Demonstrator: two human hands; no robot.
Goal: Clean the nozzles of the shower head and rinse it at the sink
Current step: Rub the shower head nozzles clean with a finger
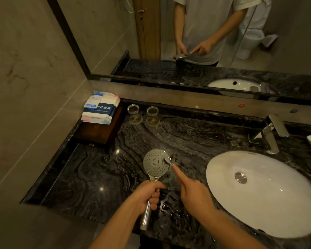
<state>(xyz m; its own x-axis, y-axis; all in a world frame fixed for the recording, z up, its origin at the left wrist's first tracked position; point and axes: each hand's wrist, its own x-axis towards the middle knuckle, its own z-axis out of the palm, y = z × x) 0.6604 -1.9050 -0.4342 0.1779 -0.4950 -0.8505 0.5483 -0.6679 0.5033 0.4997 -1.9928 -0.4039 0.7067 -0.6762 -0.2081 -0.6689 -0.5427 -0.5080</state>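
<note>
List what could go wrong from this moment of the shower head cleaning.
1. The left hand grips only the handle of the round chrome shower head, held over the wet black marble counter, not the white oval sink; a slip could drop it on stone.
2. The right hand pokes with one extended finger; pushing might twist the head.

Glossy veined black marble counter, chrome-bright shower head, smooth white glazed sink, polished metal tap.
</note>
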